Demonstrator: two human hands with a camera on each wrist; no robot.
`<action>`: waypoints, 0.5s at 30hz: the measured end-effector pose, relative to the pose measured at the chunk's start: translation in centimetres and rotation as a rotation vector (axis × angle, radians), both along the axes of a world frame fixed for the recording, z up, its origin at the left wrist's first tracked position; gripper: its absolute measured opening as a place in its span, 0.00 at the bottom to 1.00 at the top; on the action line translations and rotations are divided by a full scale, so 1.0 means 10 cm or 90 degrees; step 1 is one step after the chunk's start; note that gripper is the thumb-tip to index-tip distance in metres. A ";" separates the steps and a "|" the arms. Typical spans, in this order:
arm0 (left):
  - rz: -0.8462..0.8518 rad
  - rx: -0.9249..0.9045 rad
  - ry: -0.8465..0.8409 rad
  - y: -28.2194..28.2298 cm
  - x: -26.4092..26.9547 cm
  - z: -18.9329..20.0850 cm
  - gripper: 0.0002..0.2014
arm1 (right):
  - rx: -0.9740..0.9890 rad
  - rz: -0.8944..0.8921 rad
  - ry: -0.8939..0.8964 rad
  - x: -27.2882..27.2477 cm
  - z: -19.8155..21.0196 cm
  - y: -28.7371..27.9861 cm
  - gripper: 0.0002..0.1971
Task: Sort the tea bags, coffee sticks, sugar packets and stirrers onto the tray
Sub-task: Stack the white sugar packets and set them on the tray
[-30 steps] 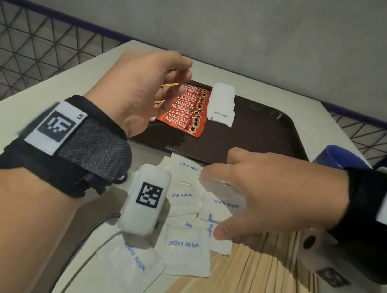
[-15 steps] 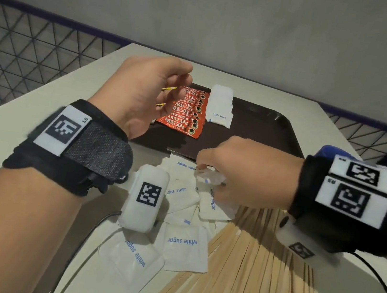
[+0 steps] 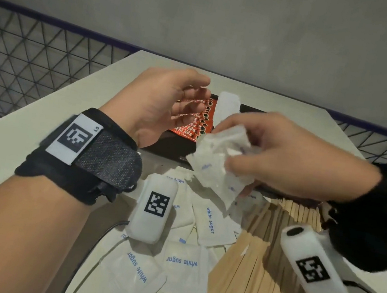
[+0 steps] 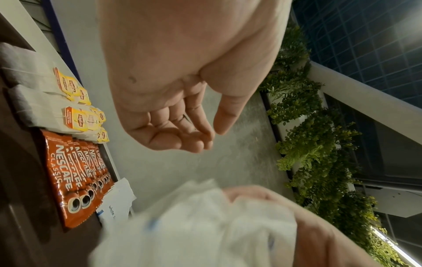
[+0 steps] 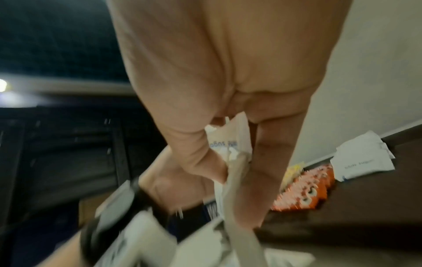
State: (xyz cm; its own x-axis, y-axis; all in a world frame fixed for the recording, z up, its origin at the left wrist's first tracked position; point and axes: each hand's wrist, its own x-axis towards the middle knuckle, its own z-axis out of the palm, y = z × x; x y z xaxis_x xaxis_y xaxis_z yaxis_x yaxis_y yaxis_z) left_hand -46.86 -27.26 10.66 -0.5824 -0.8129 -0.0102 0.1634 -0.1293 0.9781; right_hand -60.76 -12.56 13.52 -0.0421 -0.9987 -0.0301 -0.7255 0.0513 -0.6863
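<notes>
A bunch of sugar packets hangs pinched in my right hand above the near edge of the tray, short of the sugar stack beside the coffee sticks. My left hand hovers loosely curled, holding nothing. I judge it best to square the bunch with both hands, then lay it on that stack. Blur hides the count; tea bags show only from the left wrist.
</notes>
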 end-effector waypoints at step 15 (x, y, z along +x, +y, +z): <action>-0.350 0.121 0.084 0.15 0.02 0.00 0.25 | -0.124 -0.075 -0.272 -0.14 0.14 -0.36 0.10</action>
State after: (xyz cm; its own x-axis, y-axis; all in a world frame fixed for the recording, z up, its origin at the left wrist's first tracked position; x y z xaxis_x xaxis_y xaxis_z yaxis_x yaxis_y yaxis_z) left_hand -46.65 -25.79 10.67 -0.9233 -0.3832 -0.0251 0.1412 -0.3995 0.9058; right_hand -62.18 -16.17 14.89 -0.1796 -0.9767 0.1178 -0.3735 -0.0431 -0.9266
